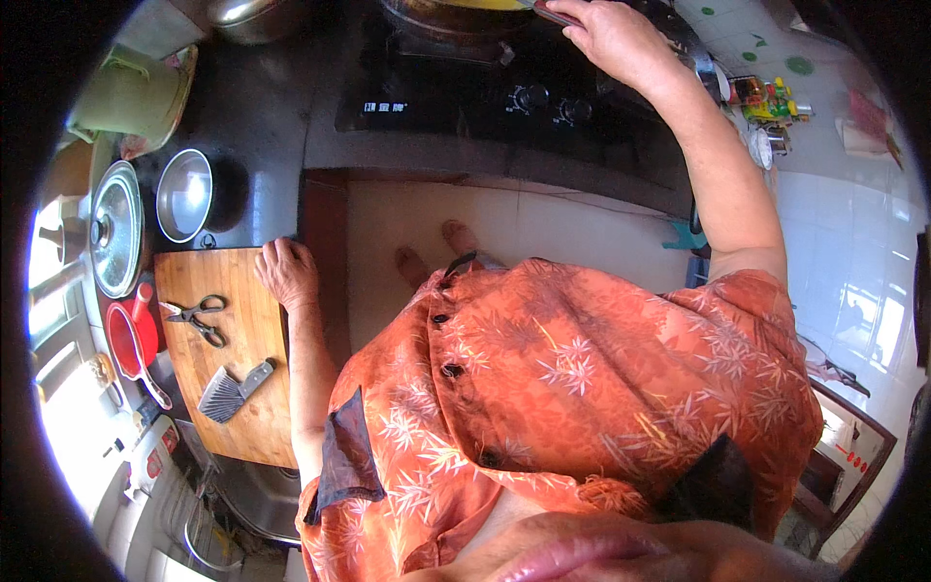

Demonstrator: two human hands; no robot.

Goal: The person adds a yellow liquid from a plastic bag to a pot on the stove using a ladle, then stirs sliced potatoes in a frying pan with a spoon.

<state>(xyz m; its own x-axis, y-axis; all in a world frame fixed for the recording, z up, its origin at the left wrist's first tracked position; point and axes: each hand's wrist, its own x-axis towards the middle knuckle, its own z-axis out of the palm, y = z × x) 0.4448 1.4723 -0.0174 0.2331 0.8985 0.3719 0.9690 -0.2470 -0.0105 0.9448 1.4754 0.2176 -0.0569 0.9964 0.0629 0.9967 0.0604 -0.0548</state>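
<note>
My right hand (607,36) is closed around the handle of a utensil (547,10) at the top edge, beside a wok (436,20) with something yellow in it. The utensil's far end is cut off by the picture's edge. My left hand (287,273) rests with curled fingers on the near corner of a wooden cutting board (254,320); no object shows in it. On the board lie black-handled kitchen scissors (196,317) and, apart from them, a crinkle cutter (234,391) with a wavy metal blade.
A metal bowl (184,195), a glass lid (116,229) and a red pan (132,338) stand around the board. A green pot (131,98) is at the upper left, a steel sink (262,498) below the board. Bottles (771,102) stand right of the black gas stove (451,94).
</note>
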